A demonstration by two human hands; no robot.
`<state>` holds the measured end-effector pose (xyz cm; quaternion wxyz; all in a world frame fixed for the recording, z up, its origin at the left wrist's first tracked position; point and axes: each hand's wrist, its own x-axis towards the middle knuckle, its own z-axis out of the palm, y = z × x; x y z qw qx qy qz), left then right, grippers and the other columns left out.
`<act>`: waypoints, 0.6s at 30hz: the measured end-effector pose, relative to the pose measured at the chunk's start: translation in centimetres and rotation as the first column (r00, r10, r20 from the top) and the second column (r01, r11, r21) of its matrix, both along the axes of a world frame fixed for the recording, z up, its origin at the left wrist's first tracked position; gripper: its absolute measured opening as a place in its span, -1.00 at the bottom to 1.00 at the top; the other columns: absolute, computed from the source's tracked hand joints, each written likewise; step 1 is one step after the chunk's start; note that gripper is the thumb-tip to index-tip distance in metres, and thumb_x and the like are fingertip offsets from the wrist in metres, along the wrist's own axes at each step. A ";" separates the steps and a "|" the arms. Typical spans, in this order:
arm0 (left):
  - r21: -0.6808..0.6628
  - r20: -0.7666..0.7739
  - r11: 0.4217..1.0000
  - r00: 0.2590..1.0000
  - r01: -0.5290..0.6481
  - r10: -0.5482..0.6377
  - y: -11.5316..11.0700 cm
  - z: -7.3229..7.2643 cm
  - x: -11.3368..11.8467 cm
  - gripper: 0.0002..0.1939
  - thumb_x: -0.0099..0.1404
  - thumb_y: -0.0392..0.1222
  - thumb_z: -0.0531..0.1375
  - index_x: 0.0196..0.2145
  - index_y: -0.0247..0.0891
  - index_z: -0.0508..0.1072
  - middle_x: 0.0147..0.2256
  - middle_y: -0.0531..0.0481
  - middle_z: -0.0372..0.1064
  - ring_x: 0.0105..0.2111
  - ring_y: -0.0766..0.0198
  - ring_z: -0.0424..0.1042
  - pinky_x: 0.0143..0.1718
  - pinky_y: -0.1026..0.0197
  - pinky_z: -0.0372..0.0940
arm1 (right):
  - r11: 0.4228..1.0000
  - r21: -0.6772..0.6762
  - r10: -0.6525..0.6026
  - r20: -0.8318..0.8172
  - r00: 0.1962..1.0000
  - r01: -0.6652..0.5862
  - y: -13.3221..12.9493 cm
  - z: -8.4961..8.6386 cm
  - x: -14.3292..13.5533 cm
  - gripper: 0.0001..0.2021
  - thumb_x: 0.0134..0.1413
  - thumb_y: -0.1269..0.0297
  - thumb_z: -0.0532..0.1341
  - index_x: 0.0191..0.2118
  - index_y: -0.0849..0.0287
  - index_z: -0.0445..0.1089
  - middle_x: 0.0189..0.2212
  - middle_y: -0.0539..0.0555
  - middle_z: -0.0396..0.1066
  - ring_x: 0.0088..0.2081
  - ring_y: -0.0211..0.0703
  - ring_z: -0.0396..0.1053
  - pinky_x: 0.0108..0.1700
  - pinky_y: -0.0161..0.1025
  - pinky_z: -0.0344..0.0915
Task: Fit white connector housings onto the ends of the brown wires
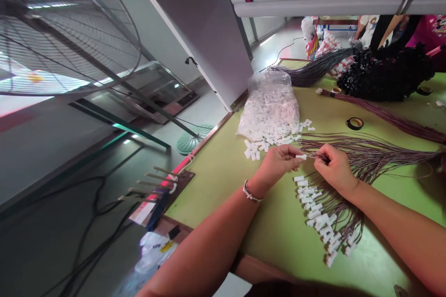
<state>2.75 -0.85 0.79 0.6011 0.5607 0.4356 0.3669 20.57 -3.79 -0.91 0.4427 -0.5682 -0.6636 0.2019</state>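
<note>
Between the thumb and fingers of my left hand (278, 162) is a small white plastic connector housing (301, 157). My right hand (332, 167) is closed on thin brown wires (316, 155), their ends pointing at the housing. Whether the wire tips sit inside it is too small to tell. Below my hands lies a row of white connectors (315, 213) fitted on brown wires. A bundle of loose brown wires (376, 148) stretches to the right behind my right hand. Loose white housings (252, 151) are heaped beyond my left hand, by a clear plastic bag (270, 102) of them.
The green tabletop (209, 199) carries a black tape roll (354, 123), a tied wire bundle (383, 111) and a black pile of parts (383, 74). A metal rack with prongs (163, 181) is at the left edge. A large fan (69, 32) stands left. Another person (371, 28) is partly visible behind.
</note>
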 end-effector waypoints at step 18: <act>0.160 -0.125 0.987 0.992 0.004 0.016 -0.2 -0.4 0.6 -0.92 0.03 -0.32 0.27 -0.45 -0.34 0.44 -0.58 0.08 0.34 -0.59 0.43 0.32 -0.52 0.34 0.26 | 0.870 -0.414 0.094 -0.391 0.916 -0.267 1.1 1.0 0.2 -0.85 -0.16 0.19 0.18 -0.51 0.17 0.31 -0.60 -0.07 0.22 -0.54 -0.30 0.15 -0.46 -0.32 0.20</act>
